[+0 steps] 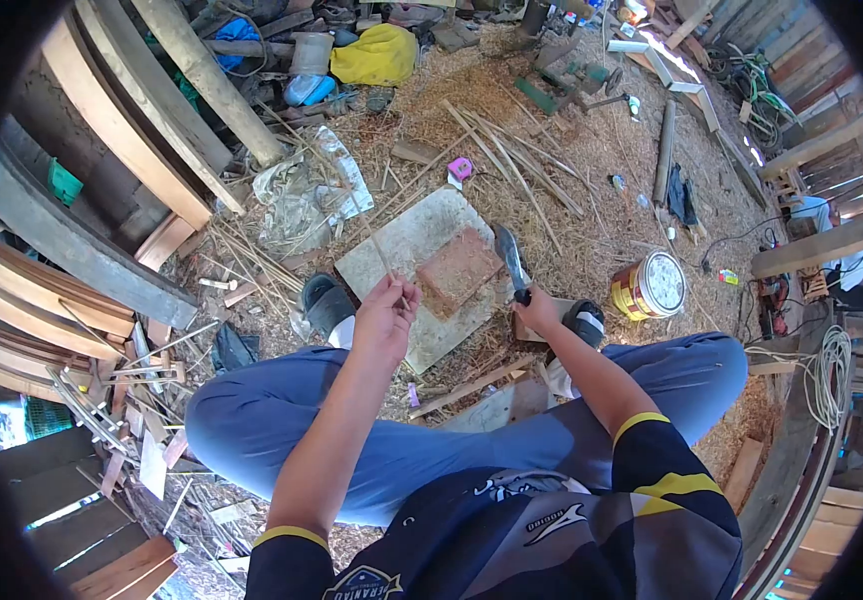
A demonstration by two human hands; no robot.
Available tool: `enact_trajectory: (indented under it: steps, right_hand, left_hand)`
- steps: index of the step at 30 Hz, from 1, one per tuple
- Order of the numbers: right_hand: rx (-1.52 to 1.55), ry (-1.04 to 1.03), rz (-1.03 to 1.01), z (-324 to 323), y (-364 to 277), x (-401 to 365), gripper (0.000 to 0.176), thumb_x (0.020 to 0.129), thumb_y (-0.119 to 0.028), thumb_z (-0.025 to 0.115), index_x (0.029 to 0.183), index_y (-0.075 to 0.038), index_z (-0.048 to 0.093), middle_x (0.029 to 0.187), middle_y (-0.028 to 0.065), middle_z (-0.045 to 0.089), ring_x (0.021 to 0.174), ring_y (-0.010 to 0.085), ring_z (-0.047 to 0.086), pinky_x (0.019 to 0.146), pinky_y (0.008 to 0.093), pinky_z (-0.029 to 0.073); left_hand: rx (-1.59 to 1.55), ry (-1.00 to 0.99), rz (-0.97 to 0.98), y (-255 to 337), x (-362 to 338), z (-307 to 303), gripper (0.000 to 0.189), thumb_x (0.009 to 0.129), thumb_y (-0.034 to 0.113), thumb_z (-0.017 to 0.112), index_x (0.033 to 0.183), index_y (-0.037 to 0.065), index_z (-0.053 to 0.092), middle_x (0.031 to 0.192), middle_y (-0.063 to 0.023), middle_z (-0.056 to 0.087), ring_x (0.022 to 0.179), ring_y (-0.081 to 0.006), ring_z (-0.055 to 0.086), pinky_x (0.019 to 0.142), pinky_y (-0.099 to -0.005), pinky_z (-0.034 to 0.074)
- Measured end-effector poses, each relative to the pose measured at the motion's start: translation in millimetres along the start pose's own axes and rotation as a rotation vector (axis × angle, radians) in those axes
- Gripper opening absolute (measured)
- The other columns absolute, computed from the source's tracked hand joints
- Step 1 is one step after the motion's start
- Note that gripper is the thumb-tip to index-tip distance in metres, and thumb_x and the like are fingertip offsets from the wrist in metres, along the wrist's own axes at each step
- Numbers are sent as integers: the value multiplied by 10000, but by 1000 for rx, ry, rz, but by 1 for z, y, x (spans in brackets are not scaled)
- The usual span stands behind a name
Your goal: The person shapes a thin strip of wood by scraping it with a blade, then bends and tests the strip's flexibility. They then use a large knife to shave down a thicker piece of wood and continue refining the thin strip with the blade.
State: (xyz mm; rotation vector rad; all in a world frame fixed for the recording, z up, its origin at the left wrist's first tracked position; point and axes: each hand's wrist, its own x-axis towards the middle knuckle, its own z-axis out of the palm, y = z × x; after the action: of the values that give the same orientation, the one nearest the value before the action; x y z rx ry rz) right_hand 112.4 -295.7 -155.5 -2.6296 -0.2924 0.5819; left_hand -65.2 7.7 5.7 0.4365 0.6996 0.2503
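My left hand pinches the lower end of a thin wooden stick, which points up and away over the pale board. Around the black handle of a knife my right hand is closed, with the broad blade pointing away from me beside the board's right edge. Between the hands a reddish-brown block lies on the pale flat board on the ground. Neither the stick nor the blade appears to touch the other.
A pink tape measure lies beyond the board, near long thin wood strips. A paint bucket stands at the right. Crumpled plastic and curved timbers are at the left. A yellow cloth lies farther back.
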Motion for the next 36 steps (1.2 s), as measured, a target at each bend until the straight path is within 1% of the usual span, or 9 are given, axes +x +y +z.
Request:
enact_trajectory:
  steps: [4, 5, 8, 12, 17, 20, 23, 29, 36]
  right_hand:
    - [-50, -7, -97, 0, -8, 12, 469, 880, -310, 795, 1231, -19, 688, 1157, 237, 740, 1104, 408, 708, 955, 480, 552]
    - [-10, 91, -149, 0, -7, 11, 437, 900, -304, 768, 1210, -4, 699, 1150, 225, 747, 1094, 397, 717, 961, 465, 556]
    - [131, 82, -104, -35, -59, 6, 456, 917, -320, 751, 1226, 11, 695, 1136, 211, 755, 1075, 373, 729, 957, 438, 561]
    - [517, -52, -321, -50, -89, 28, 374, 1021, -275, 648, 1255, 14, 686, 1154, 180, 763, 1083, 284, 734, 937, 375, 551]
    - [1066, -377, -250, -112, -179, -25, 294, 1095, -182, 578, 1324, -12, 648, 1161, 84, 745, 1027, 167, 708, 905, 325, 559]
    - [1187, -417, -307, -113, -190, -36, 292, 1094, -176, 573, 1336, -26, 640, 1133, 71, 745, 1021, 162, 713, 902, 330, 563]
    - [1075, -396, -377, -109, -187, -38, 288, 1092, -162, 565, 1337, -32, 640, 1126, 76, 745, 1020, 166, 719, 885, 330, 569]
    - [1346, -515, -268, -124, -193, -57, 267, 1067, -90, 589, 1317, -13, 643, 1118, 84, 744, 979, 189, 732, 842, 331, 589]
    - [1342, -318, -172, -134, -192, -66, 244, 1056, -73, 606, 1284, -3, 654, 1091, 79, 743, 948, 185, 733, 853, 344, 605]
  left_hand:
    - [133, 16, 3, 1, -10, 16, 234, 1066, 62, 589, 1290, 21, 644, 1082, -58, 695, 933, -163, 676, 906, -347, 603]
    - [169, 26, 0, 2, -12, 20, 246, 1070, 70, 583, 1302, 19, 646, 1099, -62, 702, 932, -163, 677, 898, -346, 603]
    - [331, -14, -33, -2, -10, 19, 310, 1083, 91, 564, 1382, 41, 629, 1194, -41, 707, 954, -157, 668, 923, -350, 589]
    - [459, -120, -60, -14, -9, 19, 315, 1102, 120, 530, 1385, 23, 629, 1194, -61, 720, 920, -158, 684, 850, -329, 589]
    - [650, -197, -99, -29, -20, 30, 305, 1100, 120, 532, 1366, 35, 654, 1159, -43, 736, 891, -137, 680, 835, -311, 580]
    - [739, -259, -136, -35, -21, 26, 300, 1102, 135, 542, 1357, 34, 664, 1163, -35, 734, 880, -135, 679, 841, -316, 582]
    - [735, -314, -172, -33, -24, 25, 297, 1104, 130, 538, 1353, 31, 666, 1146, -38, 733, 893, -132, 683, 850, -310, 585]
    - [667, -422, -263, -36, -25, 18, 301, 1109, 130, 527, 1362, 20, 644, 1143, -47, 725, 894, -143, 690, 856, -326, 594]
    - [701, -429, -326, -18, -18, 33, 325, 1100, 238, 575, 1326, 21, 661, 1165, -67, 730, 1005, -169, 717, 929, -332, 595]
